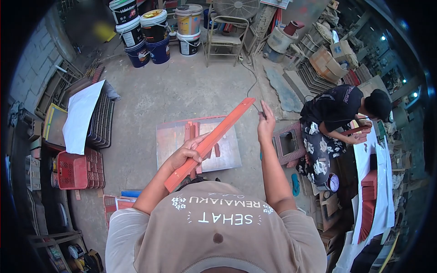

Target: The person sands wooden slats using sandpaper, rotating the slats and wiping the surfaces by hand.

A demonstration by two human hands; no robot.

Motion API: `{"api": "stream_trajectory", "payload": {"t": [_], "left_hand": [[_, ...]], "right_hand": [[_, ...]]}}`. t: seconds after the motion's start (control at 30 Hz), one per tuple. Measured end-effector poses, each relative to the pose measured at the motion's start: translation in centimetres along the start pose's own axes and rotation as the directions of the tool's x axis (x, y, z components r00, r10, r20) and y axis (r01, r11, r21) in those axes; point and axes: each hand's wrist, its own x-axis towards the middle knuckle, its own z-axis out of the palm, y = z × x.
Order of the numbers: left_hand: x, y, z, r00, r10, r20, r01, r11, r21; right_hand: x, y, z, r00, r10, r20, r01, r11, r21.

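Observation:
A long red-painted wooden strip [210,143] slants across in front of my chest, its far end up and to the right. My left hand [185,154] is closed around the lower half of this strip. To the right of the strip's far end is my right hand [266,122], fingers stretched out and apart from the wood; I see nothing held in it. Below the strip, a flat metallic-looking sheet [227,154] lies on the floor. Several shorter red strips [187,132] rest on it, partly hidden by my left hand and the long strip.
At right, a co-worker [334,109] sits holding a red piece beside a white-covered bench [384,182] with stacked red pieces. A red crate [81,169] and white sheet [82,116] are at left. Paint buckets [154,36] and a folding chair [226,38] stand behind. A cable [253,77] crosses the floor.

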Motion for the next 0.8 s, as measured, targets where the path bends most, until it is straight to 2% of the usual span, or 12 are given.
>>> {"api": "stream_trajectory", "payload": {"t": [0.03,0.13,0.17,0.27,0.3,0.4,0.43,0.5,0.53,0.6,0.73,0.8], "left_hand": [[0.2,-0.1,-0.2,1.0,-0.022,-0.012,0.022,1.0,0.0],[1.0,-0.5,-1.0,0.996,-0.058,-0.061,0.056,0.998,-0.031],[1.4,-0.4,-0.8,0.995,-0.049,-0.082,0.045,0.998,-0.054],[2.6,-0.9,-1.5,0.977,-0.062,-0.206,0.054,0.998,-0.042],[3.0,-1.3,-2.1,0.963,-0.072,-0.258,0.067,0.997,-0.03],[4.8,-2.2,-2.8,0.892,-0.072,-0.446,0.009,0.99,-0.141],[5.2,-1.8,-3.4,0.81,-0.248,-0.532,0.182,0.968,-0.174],[6.5,-2.6,-5.2,0.831,-0.302,-0.466,0.143,0.927,-0.347],[6.9,-2.8,-5.5,0.845,-0.322,-0.427,0.126,0.896,-0.426],[7.5,-3.4,-5.6,0.843,-0.262,-0.47,0.044,0.904,-0.425],[7.8,-3.2,-4.2,0.855,-0.212,-0.473,-0.037,0.885,-0.465],[7.7,-3.1,-3.8,0.847,-0.226,-0.48,-0.042,0.874,-0.485]], "right_hand": [[-0.2,-0.8,-0.7,0.859,0.468,0.207,-0.511,0.768,0.386],[-1.8,-2.4,-0.5,0.752,0.513,0.413,-0.611,0.309,0.729],[-2.5,-3.6,-0.4,0.744,0.511,0.43,-0.617,0.278,0.736],[-4.9,-5.8,0.6,0.82,0.37,0.436,-0.572,0.502,0.649],[-5.9,-6.6,0.9,0.844,0.294,0.45,-0.525,0.629,0.574],[-8.7,-10.0,0.5,0.849,-0.011,0.529,-0.222,0.9,0.374],[-9.1,-11.3,0.3,0.841,-0.116,0.528,-0.104,0.924,0.369],[-9.9,-13.3,0.2,0.791,-0.321,0.521,0.14,0.923,0.358],[-10.2,-13.5,0.3,0.766,-0.358,0.534,0.2,0.922,0.331],[-10.8,-13.8,0.5,0.714,-0.421,0.559,0.319,0.907,0.275],[-11.1,-13.5,0.8,0.732,-0.43,0.529,0.35,0.903,0.249],[-11.2,-13.9,0.7,0.746,-0.414,0.521,0.298,0.908,0.295]]}}
